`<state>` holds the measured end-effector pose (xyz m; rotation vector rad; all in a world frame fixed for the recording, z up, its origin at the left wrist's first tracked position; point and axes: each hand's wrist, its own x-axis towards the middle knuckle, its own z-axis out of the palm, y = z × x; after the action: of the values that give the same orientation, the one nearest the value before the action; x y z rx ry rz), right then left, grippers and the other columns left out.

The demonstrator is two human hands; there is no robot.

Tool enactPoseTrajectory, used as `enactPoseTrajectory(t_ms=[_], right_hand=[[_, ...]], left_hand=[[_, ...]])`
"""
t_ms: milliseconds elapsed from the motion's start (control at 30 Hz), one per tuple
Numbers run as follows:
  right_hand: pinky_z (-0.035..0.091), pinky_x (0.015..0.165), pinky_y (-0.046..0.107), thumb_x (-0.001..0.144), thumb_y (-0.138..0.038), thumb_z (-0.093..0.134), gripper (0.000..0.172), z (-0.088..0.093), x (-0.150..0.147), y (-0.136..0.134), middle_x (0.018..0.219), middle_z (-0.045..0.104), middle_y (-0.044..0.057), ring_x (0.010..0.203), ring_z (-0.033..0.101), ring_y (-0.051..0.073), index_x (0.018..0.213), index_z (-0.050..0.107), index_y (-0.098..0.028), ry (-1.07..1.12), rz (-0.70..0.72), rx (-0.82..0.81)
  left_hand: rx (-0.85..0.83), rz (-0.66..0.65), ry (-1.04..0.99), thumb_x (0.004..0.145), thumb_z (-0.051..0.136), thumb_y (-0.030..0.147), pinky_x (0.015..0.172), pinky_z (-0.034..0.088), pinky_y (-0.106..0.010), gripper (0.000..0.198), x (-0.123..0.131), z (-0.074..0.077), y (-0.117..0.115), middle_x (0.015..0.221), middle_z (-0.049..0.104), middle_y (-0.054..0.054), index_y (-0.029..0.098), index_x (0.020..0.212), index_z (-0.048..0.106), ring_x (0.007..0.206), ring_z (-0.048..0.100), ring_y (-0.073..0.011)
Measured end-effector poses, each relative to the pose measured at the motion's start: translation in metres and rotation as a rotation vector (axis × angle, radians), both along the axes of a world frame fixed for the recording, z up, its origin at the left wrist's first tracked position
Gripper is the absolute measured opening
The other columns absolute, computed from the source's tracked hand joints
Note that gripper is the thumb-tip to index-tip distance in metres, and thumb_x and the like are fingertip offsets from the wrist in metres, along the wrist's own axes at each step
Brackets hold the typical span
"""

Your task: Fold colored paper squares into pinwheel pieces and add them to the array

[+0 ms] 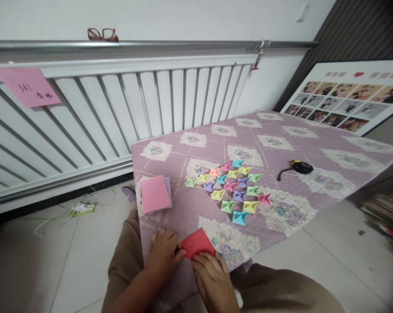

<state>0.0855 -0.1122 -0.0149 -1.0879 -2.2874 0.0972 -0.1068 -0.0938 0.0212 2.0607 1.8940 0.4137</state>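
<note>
A red square of paper (199, 241) lies at the near corner of the cloth-covered table, with a faint crease line across it. My left hand (165, 251) grips its left corner, fingers curled in and thumb at the edge. Along the lower right edge, the fingers of my right hand (213, 274) are closed over the paper; that thumb is hidden. Beyond my hands stand several small folded paper boats (238, 195) in rows, in green, yellow, blue, purple, pink and orange. To the left sits a stack of coloured paper sheets (155, 194), pink on top.
A floral purple tablecloth (180, 165) covers the table. On its right side lies a black object with a strap (301, 167). A white radiator (170, 95) runs behind, with glasses (103, 34) on its pipe. A photo board (343, 98) leans at the far right. A power strip (83, 209) is on the floor.
</note>
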Motion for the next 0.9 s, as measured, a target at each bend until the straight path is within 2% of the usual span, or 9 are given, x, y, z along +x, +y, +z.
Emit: enactPoseTrajectory(t_ms=[100, 233, 300, 400, 533, 667, 900], right_hand=[[0.041, 0.094, 0.038, 0.081, -0.01, 0.055, 0.035, 0.003, 0.019, 0.004, 0.104, 0.072, -0.001, 0.098, 0.066, 0.02, 0.109, 0.063, -0.031, -0.059, 0.014, -0.037], [0.046, 0.087, 0.037, 0.084, -0.011, 0.053, 0.029, 0.012, 0.025, 0.007, 0.099, 0.072, 0.001, 0.096, 0.065, 0.02, 0.104, 0.063, -0.029, -0.013, 0.005, -0.097], [0.048, 0.081, 0.035, 0.086, -0.011, 0.051, 0.023, 0.016, 0.021, 0.01, 0.093, 0.071, 0.001, 0.089, 0.065, 0.019, 0.098, 0.063, -0.027, 0.022, 0.0, -0.142], [0.05, 0.076, 0.033, 0.088, -0.014, 0.048, 0.018, 0.021, 0.017, 0.017, 0.089, 0.069, 0.002, 0.084, 0.064, 0.019, 0.093, 0.062, -0.025, 0.103, -0.054, -0.157], [0.05, 0.084, 0.04, 0.086, -0.015, 0.049, 0.021, 0.025, 0.016, 0.03, 0.102, 0.069, 0.007, 0.097, 0.063, 0.023, 0.1, 0.062, -0.023, 0.166, -0.172, -0.092], [0.052, 0.081, 0.04, 0.084, -0.014, 0.048, 0.021, 0.027, 0.014, 0.033, 0.096, 0.07, 0.006, 0.091, 0.065, 0.024, 0.097, 0.063, -0.023, 0.148, -0.185, -0.13], [0.052, 0.085, 0.042, 0.084, -0.017, 0.054, 0.021, 0.02, 0.015, 0.022, 0.105, 0.068, 0.008, 0.099, 0.064, 0.025, 0.103, 0.062, -0.023, 0.134, -0.176, -0.101]], left_hand=[[0.038, -0.091, 0.041, 0.087, 0.059, 0.025, 0.085, 0.037, -0.039, 0.006, -0.002, -0.002, -0.001, 0.096, 0.062, -0.001, 0.023, 0.083, 0.063, 0.094, 0.053, -0.0222], [0.199, -0.407, 0.104, 0.093, 0.052, 0.023, 0.09, 0.036, -0.036, 0.017, 0.001, -0.015, -0.004, 0.113, 0.061, 0.001, 0.029, 0.105, 0.062, 0.104, 0.05, -0.0209], [0.221, -0.47, 0.131, 0.094, 0.052, 0.026, 0.088, 0.036, -0.035, 0.018, 0.003, -0.021, -0.005, 0.112, 0.062, 0.0, 0.028, 0.11, 0.06, 0.103, 0.05, -0.0202], [0.216, -0.483, 0.181, 0.095, 0.05, 0.027, 0.087, 0.035, -0.036, 0.017, 0.002, -0.021, -0.001, 0.109, 0.062, -0.002, 0.026, 0.108, 0.06, 0.099, 0.052, -0.0198], [0.229, -0.587, 0.245, 0.096, 0.049, 0.024, 0.085, 0.035, -0.037, 0.016, 0.003, -0.006, 0.004, 0.107, 0.062, -0.004, 0.022, 0.107, 0.059, 0.097, 0.052, -0.0212], [0.261, -0.655, 0.282, 0.096, 0.048, 0.022, 0.082, 0.035, -0.038, 0.014, 0.004, 0.004, 0.01, 0.103, 0.063, -0.005, 0.019, 0.104, 0.059, 0.092, 0.053, -0.022], [0.258, -0.585, 0.301, 0.096, 0.048, 0.025, 0.084, 0.035, -0.038, 0.014, 0.002, 0.006, 0.023, 0.112, 0.06, -0.004, 0.02, 0.103, 0.06, 0.101, 0.05, -0.0222]])
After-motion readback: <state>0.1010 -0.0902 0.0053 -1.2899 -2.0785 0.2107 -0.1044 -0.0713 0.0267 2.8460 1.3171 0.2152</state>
